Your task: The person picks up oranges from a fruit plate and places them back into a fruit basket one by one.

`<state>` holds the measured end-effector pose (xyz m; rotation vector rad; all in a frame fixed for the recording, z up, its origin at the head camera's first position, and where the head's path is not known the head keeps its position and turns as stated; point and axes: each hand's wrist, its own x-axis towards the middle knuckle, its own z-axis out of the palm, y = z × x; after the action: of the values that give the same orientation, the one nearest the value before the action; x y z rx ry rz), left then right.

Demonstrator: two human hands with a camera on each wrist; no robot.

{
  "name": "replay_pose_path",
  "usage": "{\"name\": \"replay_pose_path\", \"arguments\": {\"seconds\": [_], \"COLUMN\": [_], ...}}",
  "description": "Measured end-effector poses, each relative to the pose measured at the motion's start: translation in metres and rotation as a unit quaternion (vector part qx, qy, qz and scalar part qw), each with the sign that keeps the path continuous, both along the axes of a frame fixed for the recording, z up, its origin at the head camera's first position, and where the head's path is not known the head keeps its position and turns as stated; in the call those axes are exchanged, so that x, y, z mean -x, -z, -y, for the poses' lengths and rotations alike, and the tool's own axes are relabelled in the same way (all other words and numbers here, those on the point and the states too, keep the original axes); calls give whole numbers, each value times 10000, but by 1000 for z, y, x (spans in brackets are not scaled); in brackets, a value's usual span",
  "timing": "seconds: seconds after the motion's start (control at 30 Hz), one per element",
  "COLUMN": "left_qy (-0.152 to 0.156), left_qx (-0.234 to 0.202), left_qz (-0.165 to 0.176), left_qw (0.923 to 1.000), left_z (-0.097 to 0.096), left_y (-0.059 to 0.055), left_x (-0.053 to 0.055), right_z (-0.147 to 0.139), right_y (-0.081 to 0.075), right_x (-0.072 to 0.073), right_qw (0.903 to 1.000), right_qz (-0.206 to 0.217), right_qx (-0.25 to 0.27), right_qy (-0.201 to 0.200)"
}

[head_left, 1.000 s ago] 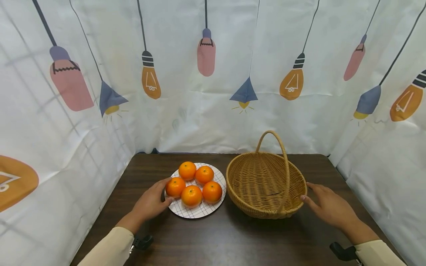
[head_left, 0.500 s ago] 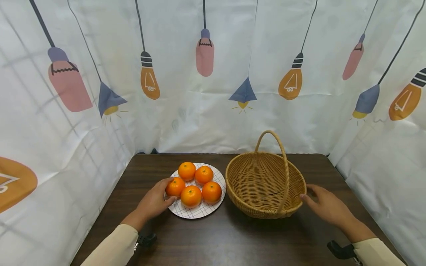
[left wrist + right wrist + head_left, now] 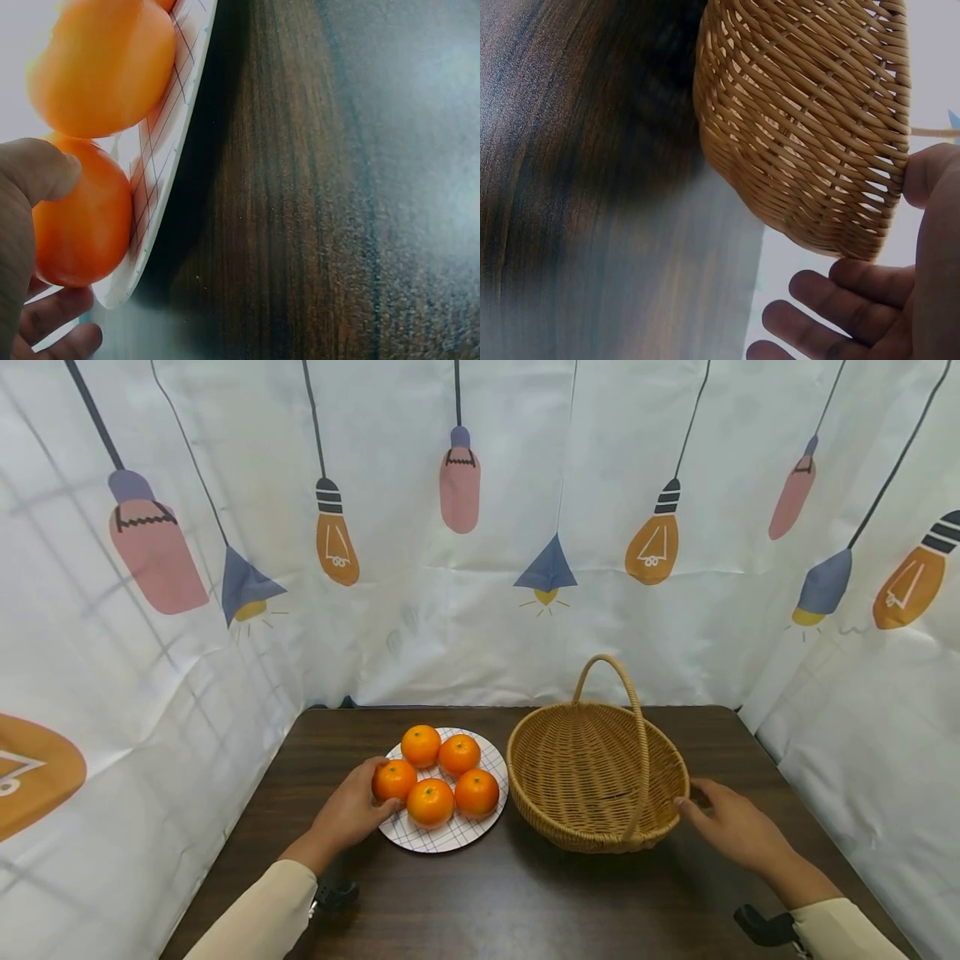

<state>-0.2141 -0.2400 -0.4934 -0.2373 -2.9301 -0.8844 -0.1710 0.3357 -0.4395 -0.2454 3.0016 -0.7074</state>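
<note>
Pinching a glossy orange (image 3: 395, 780) is the left hand (image 3: 349, 810), the right hand (image 3: 735, 823) gripping a tan wicker basket (image 3: 577, 772).

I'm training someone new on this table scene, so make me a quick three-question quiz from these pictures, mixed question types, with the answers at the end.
1. How many oranges lie on the plate?
2. True or false: in the head view, the basket stands to the right of the plate.
3. What is between the left hand's thumb and fingers? A) the basket's handle B) a spoon C) an orange

Key: 1. Five. 2. True. 3. C, the leftmost orange in the head view.
</note>
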Motion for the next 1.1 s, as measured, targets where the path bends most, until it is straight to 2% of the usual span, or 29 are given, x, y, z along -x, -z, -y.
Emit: {"name": "replay_pose_path", "arguments": {"seconds": [0.3, 0.5, 0.7, 0.87, 1.1], "left_qy": [-93, -154, -198, -178, -34], "left_qx": [-65, -60, -151, -177, -209], "left_qz": [-31, -192, -415, -363, -472], "left_qw": [9999, 9997, 9988, 9990, 9987], "left_z": [2, 4, 1, -4, -14], "left_y": [0, -4, -17, -30, -44], "left_x": [1, 0, 3, 3, 0], "right_z": [0, 0, -1, -1, -1], "right_y": [3, 4, 3, 2, 2], "right_x": [0, 1, 1, 0, 0], "right_qw": [10000, 10000, 10000, 9999, 9999], "right_qz": [27, 26, 57, -40, -52], "right_qx": [-3, -2, 30, 130, 79], "right_qy": [-2, -8, -26, -50, -43]}}
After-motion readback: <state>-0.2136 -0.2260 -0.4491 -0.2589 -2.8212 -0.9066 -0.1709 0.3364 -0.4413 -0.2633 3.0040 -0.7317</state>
